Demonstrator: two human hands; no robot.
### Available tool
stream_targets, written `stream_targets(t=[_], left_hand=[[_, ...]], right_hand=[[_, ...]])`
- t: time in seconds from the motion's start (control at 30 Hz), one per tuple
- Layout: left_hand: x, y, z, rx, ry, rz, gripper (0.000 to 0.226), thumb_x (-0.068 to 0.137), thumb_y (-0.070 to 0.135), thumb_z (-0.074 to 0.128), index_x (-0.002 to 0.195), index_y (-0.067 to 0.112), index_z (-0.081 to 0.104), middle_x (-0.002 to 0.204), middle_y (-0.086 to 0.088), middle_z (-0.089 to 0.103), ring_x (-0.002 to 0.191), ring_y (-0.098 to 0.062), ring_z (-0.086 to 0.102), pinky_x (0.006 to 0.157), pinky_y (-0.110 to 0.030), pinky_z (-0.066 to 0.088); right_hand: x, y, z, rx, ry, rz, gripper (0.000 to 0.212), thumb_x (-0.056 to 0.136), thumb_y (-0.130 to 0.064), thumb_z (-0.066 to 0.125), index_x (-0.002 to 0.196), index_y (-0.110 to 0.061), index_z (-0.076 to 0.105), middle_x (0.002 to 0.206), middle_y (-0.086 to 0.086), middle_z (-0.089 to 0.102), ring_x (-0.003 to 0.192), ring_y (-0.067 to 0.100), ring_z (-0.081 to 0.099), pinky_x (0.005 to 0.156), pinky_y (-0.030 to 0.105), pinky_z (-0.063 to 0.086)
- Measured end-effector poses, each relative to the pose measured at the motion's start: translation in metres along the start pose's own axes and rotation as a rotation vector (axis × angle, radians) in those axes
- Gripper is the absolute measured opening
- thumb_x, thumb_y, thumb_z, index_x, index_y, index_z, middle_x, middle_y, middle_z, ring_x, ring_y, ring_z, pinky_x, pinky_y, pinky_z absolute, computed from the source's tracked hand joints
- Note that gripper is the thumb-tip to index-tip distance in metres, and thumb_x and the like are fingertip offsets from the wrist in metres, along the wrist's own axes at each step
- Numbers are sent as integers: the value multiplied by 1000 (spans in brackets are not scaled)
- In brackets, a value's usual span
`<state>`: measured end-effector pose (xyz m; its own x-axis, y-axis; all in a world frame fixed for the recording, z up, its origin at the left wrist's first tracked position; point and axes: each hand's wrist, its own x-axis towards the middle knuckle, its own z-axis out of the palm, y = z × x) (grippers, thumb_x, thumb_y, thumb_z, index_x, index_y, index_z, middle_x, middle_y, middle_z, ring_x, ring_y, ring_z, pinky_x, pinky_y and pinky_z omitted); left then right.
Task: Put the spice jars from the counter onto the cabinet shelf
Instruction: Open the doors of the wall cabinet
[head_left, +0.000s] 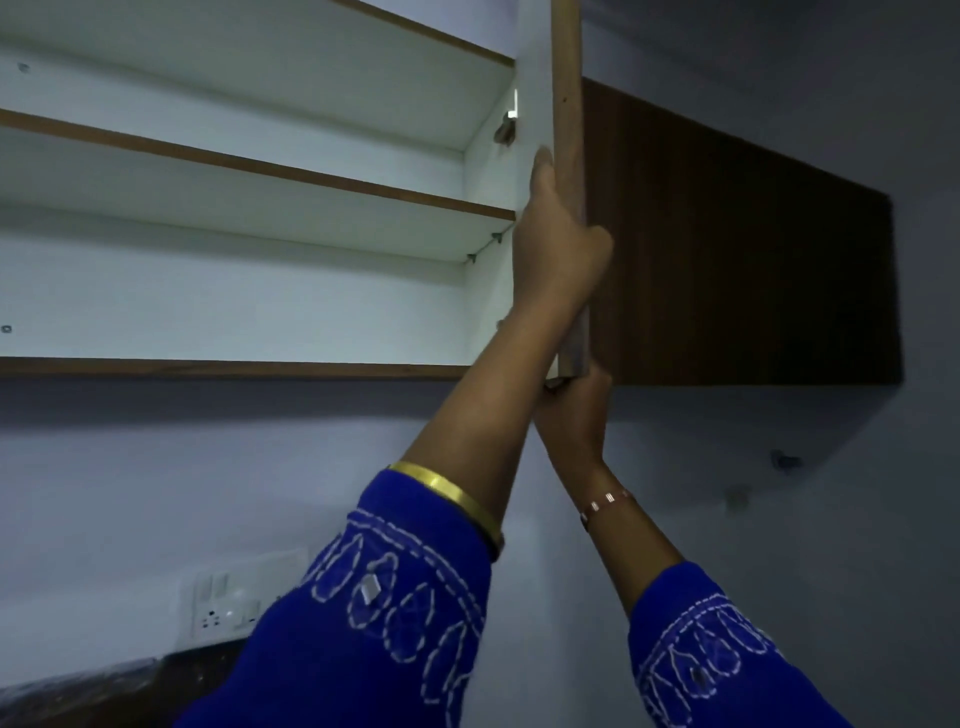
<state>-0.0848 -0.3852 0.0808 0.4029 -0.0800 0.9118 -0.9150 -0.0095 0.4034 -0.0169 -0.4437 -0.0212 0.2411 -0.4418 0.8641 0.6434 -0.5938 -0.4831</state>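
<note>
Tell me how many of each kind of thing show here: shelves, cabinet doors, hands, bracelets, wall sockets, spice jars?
Shelves: 3
Cabinet doors: 1, seen edge-on
Hands: 2, left hand and right hand, both holding the door
Bracelets: 2
Wall sockets: 1
Spice jars: 0 in view
Total: 9

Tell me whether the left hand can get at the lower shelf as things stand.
Probably yes, once it lets go. The left hand grips the edge of the open cabinet door, right beside the lower shelf, and nothing visible stands between them.
</note>
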Motion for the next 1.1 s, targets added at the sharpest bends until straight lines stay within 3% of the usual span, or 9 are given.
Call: stream_targets(t=[0.07,0.1,0.17,0.23,0.33,0.47,0.57,0.73,1.1], left_hand=[[-4,3,18,56,-46,38,77,87,5,54,149,14,10,143,-10,44,101,-12,55,57,-1,44],[-6,3,26,86,-81,56,80,87,11,56,150,14,6,148,-8,38,110,-14,54,69,-2,45],[-8,0,40,138,-168,88,86,87,23,60,150,14,2,156,-6,22,133,-20,40,99,-19,41],[-8,0,54,183,-248,119,88,87,33,59,149,14,1,158,-5,13,143,-20,24,112,-29,29],[-4,2,81,266,-347,154,86,88,40,55,149,16,-1,159,-5,6,145,-19,16,114,-30,22],[2,-7,127,363,-456,174,83,90,45,50,149,21,-3,159,-4,-1,145,-23,17,115,-34,22],[8,-24,161,423,-520,235,80,92,41,48,149,21,-4,159,-5,-5,145,-23,16,115,-34,22],[13,-47,180,342,-455,296,76,93,36,47,149,21,-3,159,-3,-7,146,-19,7,115,-31,20],[-3,-42,167,407,-398,234,70,95,37,43,149,19,2,159,-7,2,145,-23,16,114,-35,24]], right_hand=[[5,10,-15,-5,66,45,24,77,6,64,99,16,61,83,17,65,78,22,61,63,19,43],[8,15,-22,4,88,55,22,77,4,65,95,17,62,87,20,68,81,23,64,61,14,42],[14,23,-39,107,93,91,24,75,3,66,95,17,63,95,21,70,88,27,67,61,14,47],[20,26,-58,242,82,175,23,75,6,66,97,11,61,94,14,67,86,23,63,62,13,50],[34,37,-86,369,73,307,36,75,7,66,109,0,58,98,6,60,91,18,58,62,8,48],[56,59,-119,396,85,474,55,74,3,72,124,-4,49,116,10,59,100,18,55,81,24,47],[73,81,-139,397,105,511,58,72,3,74,125,-5,50,121,12,60,111,24,57,90,26,43],[84,98,-146,418,30,480,56,71,5,74,122,-4,53,120,14,62,111,25,58,94,32,46],[74,86,-141,382,22,445,57,76,-1,72,128,-2,47,129,14,56,121,26,52,102,30,41]])
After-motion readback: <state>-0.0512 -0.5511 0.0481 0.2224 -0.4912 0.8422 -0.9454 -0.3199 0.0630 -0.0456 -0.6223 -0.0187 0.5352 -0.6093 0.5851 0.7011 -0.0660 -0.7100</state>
